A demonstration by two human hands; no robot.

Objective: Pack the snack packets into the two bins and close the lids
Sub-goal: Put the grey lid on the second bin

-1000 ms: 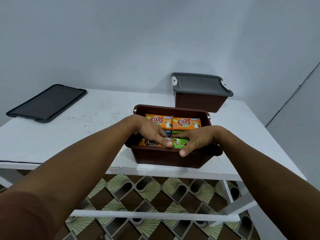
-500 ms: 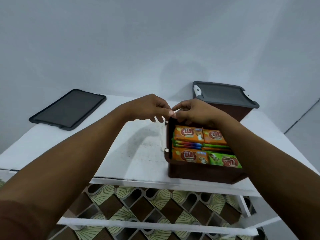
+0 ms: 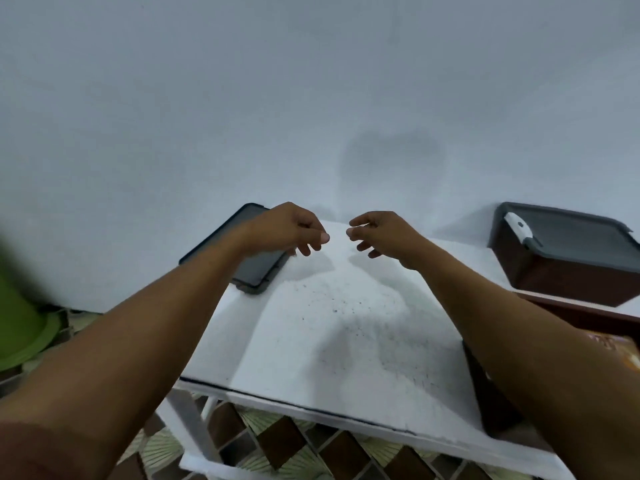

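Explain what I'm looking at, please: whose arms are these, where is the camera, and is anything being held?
No machine here: these are a person's two bare arms, filmed by one wide-angle camera worn on the head, looking forward and down. The left hand and right hand hover above a white table, fingers loosely curled, holding nothing. Partly under the left hand lies a flat dark lid. Far right stands a closed brown bin with a grey lid. Nearer, mostly hidden behind the right forearm, is an open brown bin with an orange snack packet showing. The green blur at the left edge is too unclear to name.
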